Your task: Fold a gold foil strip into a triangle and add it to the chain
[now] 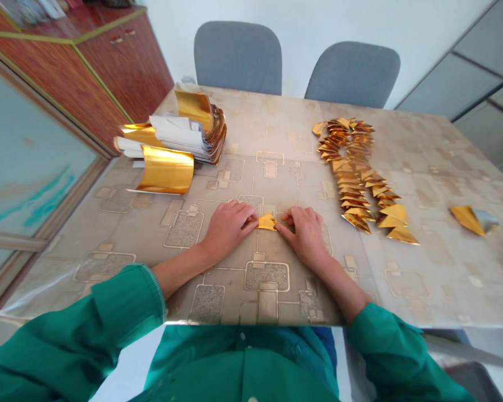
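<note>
A small folded piece of gold foil paper [267,222] lies on the patterned tablecloth [230,296] in front of me. My left hand [231,226] pinches its left end between thumb and fingers. At its right end, the thumb and curled fingers of my right hand [305,231] press together on the paper. Both hands rest low, close to the table surface. Exactly how the paper is folded between the fingertips is too small to tell.
Loose gold sheets [167,170] and a stack of gold and white paper [212,134] lie at the back left. Interlocked rows of folded gold pieces [352,173] stand to the right. One gold-and-silver piece [469,219] lies farther right. Two grey chairs [238,56] stand behind the table.
</note>
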Motion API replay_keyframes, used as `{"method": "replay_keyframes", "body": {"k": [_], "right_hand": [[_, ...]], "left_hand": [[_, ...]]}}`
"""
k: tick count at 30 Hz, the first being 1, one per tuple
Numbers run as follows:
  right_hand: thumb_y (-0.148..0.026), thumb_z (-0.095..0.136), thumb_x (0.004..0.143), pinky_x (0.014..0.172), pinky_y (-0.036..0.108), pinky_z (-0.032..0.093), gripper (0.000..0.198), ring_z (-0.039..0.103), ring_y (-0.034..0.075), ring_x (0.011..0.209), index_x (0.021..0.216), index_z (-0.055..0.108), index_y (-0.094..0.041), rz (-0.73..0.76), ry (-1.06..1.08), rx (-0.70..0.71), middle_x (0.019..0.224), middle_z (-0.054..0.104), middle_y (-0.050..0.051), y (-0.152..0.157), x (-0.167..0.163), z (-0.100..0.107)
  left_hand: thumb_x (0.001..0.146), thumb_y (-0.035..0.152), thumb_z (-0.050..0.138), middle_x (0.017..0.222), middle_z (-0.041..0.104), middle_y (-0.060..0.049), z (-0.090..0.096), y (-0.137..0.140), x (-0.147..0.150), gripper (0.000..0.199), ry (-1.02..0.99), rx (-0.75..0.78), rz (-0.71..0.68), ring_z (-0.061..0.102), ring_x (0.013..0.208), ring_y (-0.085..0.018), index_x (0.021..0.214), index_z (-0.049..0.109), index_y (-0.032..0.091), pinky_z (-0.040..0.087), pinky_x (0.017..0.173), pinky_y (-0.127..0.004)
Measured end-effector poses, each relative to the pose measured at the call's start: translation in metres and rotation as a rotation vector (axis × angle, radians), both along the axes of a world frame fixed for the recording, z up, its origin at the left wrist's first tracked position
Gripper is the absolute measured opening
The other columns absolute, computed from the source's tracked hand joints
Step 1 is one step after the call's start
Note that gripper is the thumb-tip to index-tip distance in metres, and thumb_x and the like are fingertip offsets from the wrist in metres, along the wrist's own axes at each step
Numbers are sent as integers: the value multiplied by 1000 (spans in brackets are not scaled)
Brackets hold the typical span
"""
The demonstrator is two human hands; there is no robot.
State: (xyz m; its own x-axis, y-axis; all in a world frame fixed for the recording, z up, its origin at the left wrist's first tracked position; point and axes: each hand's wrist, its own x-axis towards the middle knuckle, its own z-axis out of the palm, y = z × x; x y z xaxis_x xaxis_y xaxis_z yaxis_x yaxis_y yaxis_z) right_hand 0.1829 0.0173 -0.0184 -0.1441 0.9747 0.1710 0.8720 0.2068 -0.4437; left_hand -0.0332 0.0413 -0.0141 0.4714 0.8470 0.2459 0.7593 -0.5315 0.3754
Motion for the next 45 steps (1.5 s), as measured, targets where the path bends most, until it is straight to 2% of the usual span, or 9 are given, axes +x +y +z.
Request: {"method": "replay_keyframes", "body": {"k": [4,9,15,20,27,30,35,40,45], "right_hand": [[-34,61,94,83,34,29,11,51,22,93,96,65,-24,72,-25,3,93,66,2,0,1,1],[-35,49,101,90,37,25,24,50,22,94,110,69,-27,173,-194,76,94,68,4,-2,-6,8],[-36,53,99,87,37,23,23,50,21,92,107,74,-31,173,-254,77,90,70,3,-2,-8,11],[-36,56,98,85,35,25,22,52,21,93,111,73,-32,175,-212,36,91,70,2,2,-5,11],[-35,52,99,83,34,25,25,51,21,93,114,72,-32,150,-235,91,90,68,3,-1,-3,8],[-37,51,100,82,35,25,25,51,22,93,110,73,-31,111,-281,120,88,68,4,-6,-7,10],[-28,49,100,78,36,27,24,56,23,92,101,72,-23,60,-354,85,91,71,7,-12,-27,10],[-22,45,100,78,36,32,24,63,23,94,105,68,-19,-60,-289,-9,101,74,9,-16,-42,9],[-23,50,97,79,35,35,23,64,24,100,112,67,-22,-72,-210,-76,107,74,7,-14,-37,14]], "left_hand": [[96,27,60,98,67,-4,-2,2,-1,11,91,137,-120,55,93,-20,102,68,22,38,79,-33],[102,24,48,111,66,-4,-3,7,-2,23,178,224,-351,52,103,-20,116,66,25,39,85,-34],[101,23,48,106,68,-5,-6,11,-2,22,137,173,-369,53,102,-20,111,68,22,41,86,-33],[100,15,47,124,67,-6,-5,13,0,25,91,151,-438,55,105,-19,115,66,19,44,95,-34],[99,17,51,131,66,-4,0,10,-4,33,244,180,-415,57,113,-21,129,60,24,43,96,-38],[99,17,51,139,61,-3,4,10,-10,41,288,174,-455,54,123,-22,137,55,30,39,103,-44],[98,14,50,145,55,0,9,11,-15,46,356,142,-487,43,139,-25,139,52,36,20,117,-56],[98,12,45,153,46,-3,9,8,-17,52,376,118,-503,36,145,-28,145,45,34,16,118,-60],[97,9,44,156,41,-2,5,13,-27,59,377,94,-531,29,149,-27,149,40,37,13,118,-59]]}}
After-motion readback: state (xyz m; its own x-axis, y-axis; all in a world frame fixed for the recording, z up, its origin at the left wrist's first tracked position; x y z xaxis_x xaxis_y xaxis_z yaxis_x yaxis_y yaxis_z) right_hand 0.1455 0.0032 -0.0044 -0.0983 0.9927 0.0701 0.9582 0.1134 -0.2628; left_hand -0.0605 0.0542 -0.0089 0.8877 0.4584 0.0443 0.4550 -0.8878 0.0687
